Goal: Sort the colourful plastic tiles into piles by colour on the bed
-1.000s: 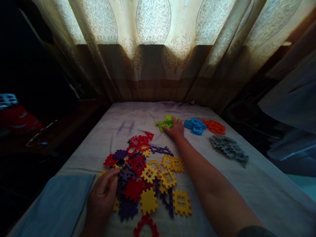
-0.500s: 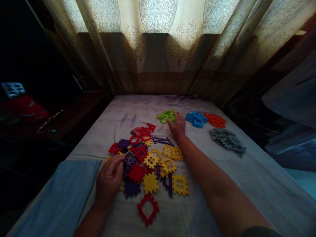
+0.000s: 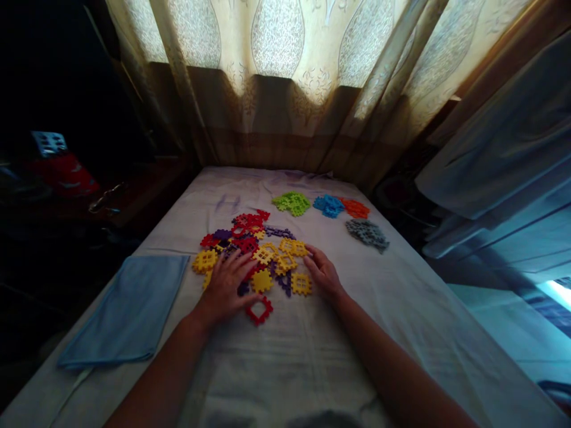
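A mixed heap of red, yellow and purple interlocking plastic tiles (image 3: pixel 263 254) lies in the middle of a pale bedsheet (image 3: pixel 312 351). My left hand (image 3: pixel 227 285) rests flat on the heap's near left part, fingers spread over the tiles. A red frame tile (image 3: pixel 260 310) lies just right of its thumb. My right hand (image 3: pixel 323 274) lies at the heap's right edge, fingers loosely bent and touching a yellow window tile (image 3: pixel 301 283). Neither hand grips anything.
Sorted piles sit farther back: green (image 3: pixel 292 203), blue (image 3: pixel 328 205), orange (image 3: pixel 355 208) and grey (image 3: pixel 368 233). A folded blue cloth (image 3: pixel 129 309) lies at the left. Curtains (image 3: pixel 276 89) hang behind the bed. Dark furniture with a red object (image 3: pixel 62 175) stands left.
My right hand drew back from the green pile to the right edge of the mixed heap. My left hand slid onto the heap and flattened. The camera view pulled back.
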Available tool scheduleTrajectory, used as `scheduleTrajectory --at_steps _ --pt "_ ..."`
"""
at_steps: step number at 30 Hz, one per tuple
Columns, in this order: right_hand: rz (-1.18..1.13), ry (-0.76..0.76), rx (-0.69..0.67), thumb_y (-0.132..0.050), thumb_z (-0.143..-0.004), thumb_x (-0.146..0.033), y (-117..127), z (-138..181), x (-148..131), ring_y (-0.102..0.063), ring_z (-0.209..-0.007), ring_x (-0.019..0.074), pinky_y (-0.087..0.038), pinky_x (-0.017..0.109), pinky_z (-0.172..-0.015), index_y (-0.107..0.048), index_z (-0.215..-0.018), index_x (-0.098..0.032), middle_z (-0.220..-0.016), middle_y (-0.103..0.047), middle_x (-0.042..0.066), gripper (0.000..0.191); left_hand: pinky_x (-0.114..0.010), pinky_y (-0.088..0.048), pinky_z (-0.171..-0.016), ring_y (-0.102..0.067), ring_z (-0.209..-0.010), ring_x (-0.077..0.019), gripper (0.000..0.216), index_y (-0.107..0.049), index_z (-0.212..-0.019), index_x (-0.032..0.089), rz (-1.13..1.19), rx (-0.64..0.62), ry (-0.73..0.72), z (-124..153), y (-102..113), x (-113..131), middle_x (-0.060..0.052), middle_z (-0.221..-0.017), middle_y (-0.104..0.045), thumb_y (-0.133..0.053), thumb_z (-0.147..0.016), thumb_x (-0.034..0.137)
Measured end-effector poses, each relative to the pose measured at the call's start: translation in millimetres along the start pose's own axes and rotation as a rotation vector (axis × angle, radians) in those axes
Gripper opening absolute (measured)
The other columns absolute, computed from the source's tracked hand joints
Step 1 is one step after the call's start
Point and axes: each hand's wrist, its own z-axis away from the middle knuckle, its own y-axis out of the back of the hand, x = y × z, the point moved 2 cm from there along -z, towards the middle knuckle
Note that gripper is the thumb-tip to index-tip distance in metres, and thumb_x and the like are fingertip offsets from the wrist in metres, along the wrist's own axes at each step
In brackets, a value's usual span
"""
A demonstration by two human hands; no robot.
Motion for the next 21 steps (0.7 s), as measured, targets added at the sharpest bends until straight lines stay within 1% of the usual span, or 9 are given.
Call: scheduleTrajectory --at_steps 2,3,4,6,8,11,15,18,21 --pt "0.099 0.09 -0.074 -0.053 -0.086 -0.056 2.8 22.1 -8.8 -0.045 -0.137 0.0264 -0.037 0.045 -0.113 -0.053 -0.139 -0.019 -0.148 -0.048 0.015 0.064 -0.059 -0.012 -0.119 -0.029 -0.145 -0.0356 0.089 -0.042 -0.147 0.025 -0.028 -0.131 -0.056 6.4 -9.7 12.7 -0.015 -0.154 -0.041 -0.069 -0.071 0.063" --pt "0.171 0.132 -0.117 -0.059 -0.082 -0.057 3.2 30.7 -13.2 -0.04 -0.14 0.0282 -0.034 0.047 -0.115 -0.051 -0.141 -0.019 -0.151 -0.043 0.015 0.071 -0.06 -0.01 -0.118 -0.027 -0.146 -0.0366 0.096 -0.037 -0.15 0.025 -0.044 -0.161 -0.058 8.5 -14.3 16.9 -0.016 -0.156 -0.036 -0.07 -0.069 0.065" --pt "0.246 0.163 -0.163 -0.064 -0.078 -0.058 2.8 37.5 -17.5 -0.036 -0.142 0.03 -0.031 0.049 -0.116 -0.05 -0.142 -0.019 -0.154 -0.04 0.016 0.076 -0.061 -0.009 -0.118 -0.026 -0.146 -0.0368 0.098 -0.036 -0.151 0.025 -0.06 -0.17 -0.048 9.4 -18.4 19.6 -0.016 -0.157 -0.034 -0.07 -0.069 0.065" --pt "0.377 0.188 -0.245 -0.068 -0.076 -0.057 -0.6 44.4 -25.7 -0.033 -0.144 0.032 -0.026 0.052 -0.117 -0.048 -0.144 -0.02 -0.154 -0.039 0.017 0.08 -0.061 -0.009 -0.118 -0.029 -0.145 -0.0363 0.089 -0.039 -0.149 0.025 -0.091 -0.135 0.001 7.0 -24.2 21.4 -0.016 -0.156 -0.037 -0.068 -0.073 0.062" --pt "0.459 0.175 -0.279 -0.065 -0.081 -0.054 -6.3 42.9 -33.3 -0.034 -0.143 0.0311 -0.024 0.054 -0.117 -0.047 -0.144 -0.021 -0.153 -0.042 0.016 0.074 -0.062 -0.011 -0.118 -0.035 -0.142 -0.0357 0.074 -0.048 -0.143 0.026 -0.121 -0.062 0.061 0.4 -26.3 20.9 -0.015 -0.151 -0.045 -0.066 -0.078 0.057" --pt "0.488 0.148 -0.238 -0.06 -0.087 -0.047 -14.3 32.1 -41.4 -0.04 -0.14 0.0286 -0.027 0.053 -0.115 -0.048 -0.143 -0.022 -0.149 -0.047 0.014 0.063 -0.062 -0.018 -0.116 -0.045 -0.135 -0.0353 0.055 -0.059 -0.132 0.024 -0.147 0.04 0.102 -10.6 -24.7 21.8 -0.015 -0.141 -0.056 -0.063 -0.084 0.05" --pt "0.432 0.168 -0.126 -0.066 -0.083 -0.044 -15.3 26.0 -41.8 -0.048 -0.133 0.0278 -0.034 0.048 -0.111 -0.053 -0.138 -0.02 -0.142 -0.055 0.014 0.062 -0.059 -0.024 -0.116 -0.051 -0.13 -0.0322 0.037 -0.066 -0.119 0.021 -0.149 0.145 0.095 -12.9 -18.8 25.2 -0.014 -0.132 -0.063 -0.056 -0.089 0.041" --pt "0.421 0.152 -0.035 -0.07 -0.078 -0.043 -7.7 33.7 -36.4 -0.053 -0.126 0.0286 -0.039 0.045 -0.108 -0.061 -0.129 -0.019 -0.136 -0.059 0.014 0.057 -0.058 -0.027 -0.114 -0.054 -0.127 -0.0298 0.03 -0.068 -0.112 0.021 -0.143 0.206 0.125 -5.7 -14.6 24.3 -0.011 -0.127 -0.067 -0.051 -0.092 0.036" --pt "0.453 0.113 0.0 -0.069 -0.078 -0.041 0.2 42.7 -32.5 -0.056 -0.121 0.0285 -0.04 0.044 -0.106 -0.068 -0.115 -0.019 -0.13 -0.062 0.014 0.043 -0.056 -0.029 -0.113 -0.055 -0.125 -0.0291 0.029 -0.068 -0.11 0.021 -0.129 0.228 0.146 1.4 -12.6 22.1 -0.01 -0.124 -0.068 -0.049 -0.092 0.033"
